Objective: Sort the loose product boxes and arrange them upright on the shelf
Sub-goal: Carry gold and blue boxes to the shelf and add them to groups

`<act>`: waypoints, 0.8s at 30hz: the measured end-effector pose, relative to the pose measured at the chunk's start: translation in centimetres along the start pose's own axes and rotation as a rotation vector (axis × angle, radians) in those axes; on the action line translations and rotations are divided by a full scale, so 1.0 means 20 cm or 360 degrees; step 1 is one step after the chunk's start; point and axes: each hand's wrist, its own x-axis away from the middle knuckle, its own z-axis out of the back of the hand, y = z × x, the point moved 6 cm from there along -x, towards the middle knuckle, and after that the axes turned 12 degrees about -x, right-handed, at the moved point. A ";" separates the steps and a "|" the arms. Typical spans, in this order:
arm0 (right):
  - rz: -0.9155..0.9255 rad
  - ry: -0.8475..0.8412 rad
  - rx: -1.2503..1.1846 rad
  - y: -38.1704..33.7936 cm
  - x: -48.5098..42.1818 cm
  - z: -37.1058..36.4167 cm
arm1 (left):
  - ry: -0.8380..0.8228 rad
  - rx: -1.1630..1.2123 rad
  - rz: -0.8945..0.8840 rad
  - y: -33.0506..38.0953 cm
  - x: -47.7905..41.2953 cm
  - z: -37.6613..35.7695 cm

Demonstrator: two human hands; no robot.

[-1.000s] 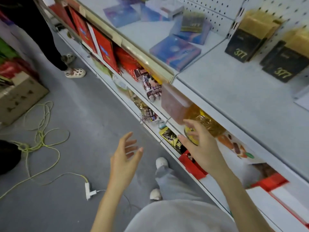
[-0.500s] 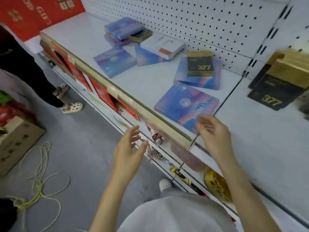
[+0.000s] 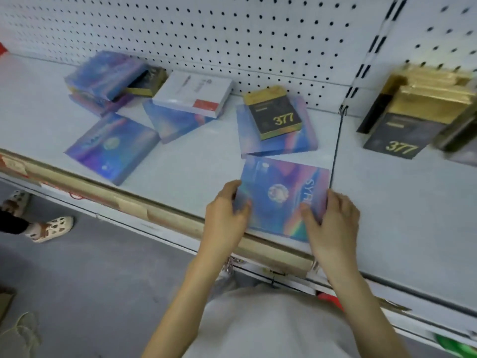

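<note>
Both hands grip a flat, iridescent blue-purple cardboard box (image 3: 281, 195) lying at the front edge of the white metal shelf (image 3: 196, 164). The left hand (image 3: 227, 218) pinches its left edge, the right hand (image 3: 333, 223) its right edge, thumbs on top. Other boxes lie scattered behind.
</note>
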 end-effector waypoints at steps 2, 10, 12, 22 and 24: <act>-0.0127 0.0009 -0.0068 0.00 0.00 -0.02 | -0.0048 0.0038 0.0030 0.00 -0.04 0.03; -0.0391 -0.0079 -0.1266 -0.24 0.03 0.04 | -0.0393 0.0422 0.0079 -0.03 -0.10 0.08; -0.0422 0.0055 -0.1500 -0.26 0.05 0.05 | -0.0466 0.0500 0.0071 -0.05 -0.12 0.08; -0.0775 0.0714 -0.2283 -0.23 0.17 -0.31 | -0.0873 0.0396 -0.0327 0.06 -0.26 0.15; -0.0806 0.0864 -0.2213 -0.17 0.16 -0.28 | -0.0732 0.0369 -0.0382 0.09 -0.42 0.20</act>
